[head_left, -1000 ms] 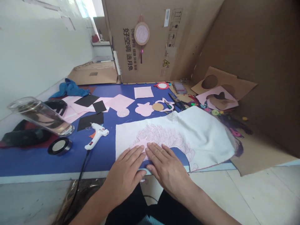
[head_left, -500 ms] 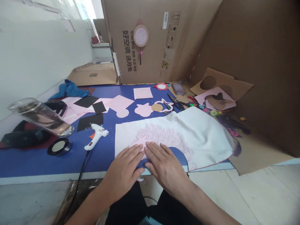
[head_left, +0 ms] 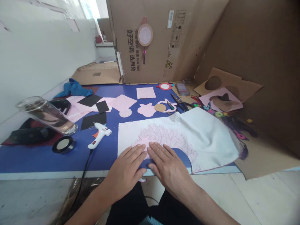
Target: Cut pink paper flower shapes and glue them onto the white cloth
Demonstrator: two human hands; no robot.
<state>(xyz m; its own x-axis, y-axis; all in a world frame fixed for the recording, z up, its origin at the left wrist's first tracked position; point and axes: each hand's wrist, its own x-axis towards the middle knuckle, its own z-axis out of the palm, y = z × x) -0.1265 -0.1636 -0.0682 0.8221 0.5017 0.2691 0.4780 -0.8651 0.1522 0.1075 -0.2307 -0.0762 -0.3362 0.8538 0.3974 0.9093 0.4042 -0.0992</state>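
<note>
Pink cutout (head_left: 144, 142), flat on the near left part of the white cloth (head_left: 206, 140), partly beneath and just beyond left hand (head_left: 128, 170) and right hand (head_left: 169, 167), both pressed flat with fingers extended, gripping nothing, equally near, with long axis too covered to tell.

Bright light burns out white in the window (head_left: 92, 7) at eleven o'clock and glares off the wall (head_left: 47, 43) at ten. The cardboard panel (head_left: 264, 40) at two is dim. Wide-angle distortion stretches the glass (head_left: 52, 118) at nine; fine detail looks soft.
</note>
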